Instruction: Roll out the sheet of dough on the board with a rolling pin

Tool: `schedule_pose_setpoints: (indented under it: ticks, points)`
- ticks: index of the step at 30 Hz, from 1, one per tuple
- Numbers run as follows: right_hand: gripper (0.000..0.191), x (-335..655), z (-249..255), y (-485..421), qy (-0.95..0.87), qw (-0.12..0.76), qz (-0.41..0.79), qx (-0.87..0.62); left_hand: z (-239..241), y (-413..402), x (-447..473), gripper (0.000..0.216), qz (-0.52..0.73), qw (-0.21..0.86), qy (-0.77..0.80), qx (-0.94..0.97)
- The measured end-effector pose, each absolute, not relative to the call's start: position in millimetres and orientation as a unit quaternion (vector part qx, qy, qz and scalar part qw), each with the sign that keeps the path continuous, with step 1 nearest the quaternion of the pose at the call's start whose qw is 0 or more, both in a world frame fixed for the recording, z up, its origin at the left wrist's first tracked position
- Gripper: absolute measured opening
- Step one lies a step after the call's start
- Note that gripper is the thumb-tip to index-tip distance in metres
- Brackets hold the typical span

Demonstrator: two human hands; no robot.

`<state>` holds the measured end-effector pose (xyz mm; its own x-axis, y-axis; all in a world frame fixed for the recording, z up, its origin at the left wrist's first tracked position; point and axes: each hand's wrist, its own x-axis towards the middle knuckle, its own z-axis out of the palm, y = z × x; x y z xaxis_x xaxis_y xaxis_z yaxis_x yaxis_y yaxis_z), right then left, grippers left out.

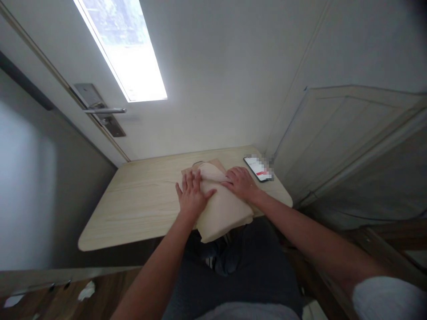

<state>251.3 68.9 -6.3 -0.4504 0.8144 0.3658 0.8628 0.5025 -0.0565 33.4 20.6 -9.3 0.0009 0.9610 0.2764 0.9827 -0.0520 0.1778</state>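
Observation:
A cream-coloured folded sheet [225,210], paper or cloth, I cannot tell which, lies across the front of the table, and its near end hangs over the edge. Under its far side shows a brown piece [216,164] that looks like kraft paper, with a thin curved line beside it. My left hand [193,193] rests on the sheet's left side, fingers spread and thumb out. On the right, my right hand [240,182] has its fingers curled at the raised fold, thumb against the sheet, gripping that edge.
The pale wooden table [140,195] has rounded corners and stands against a white door with a metal handle [106,110] and a bright window. At the table's right lies a phone [256,168]. Crumpled white paper [86,291] is on the wooden floor at lower left.

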Motion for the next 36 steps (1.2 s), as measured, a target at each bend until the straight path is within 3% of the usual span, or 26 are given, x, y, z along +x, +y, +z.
schedule_pose_setpoints:
  ticks: [7, 18, 22, 28, 36]
  points:
    - [0.031, 278, -21, 50, -0.782, 0.231, -0.058, -0.576, -7, 34, 5, 0.102, -0.127, -0.002, -0.691, -0.712]
    - [0.031, 239, -45, -20, -0.698, 0.374, 0.046, -0.609, -3, 58, -25, 0.07, -0.058, -0.023, -0.627, -0.777]
    - [0.027, 216, -42, -49, -0.688, 0.378, 0.079, -0.614, -2, 51, -25, 0.057, -0.042, -0.033, -0.602, -0.797]
    - [0.021, 195, -33, -77, -0.712, 0.356, 0.133, -0.591, -8, 30, -15, 0.058, -0.035, 0.003, -0.632, -0.774]
    - [0.027, 215, -29, -62, -0.691, 0.408, 0.146, -0.579, -11, 29, 6, 0.069, -0.045, 0.011, -0.642, -0.766]
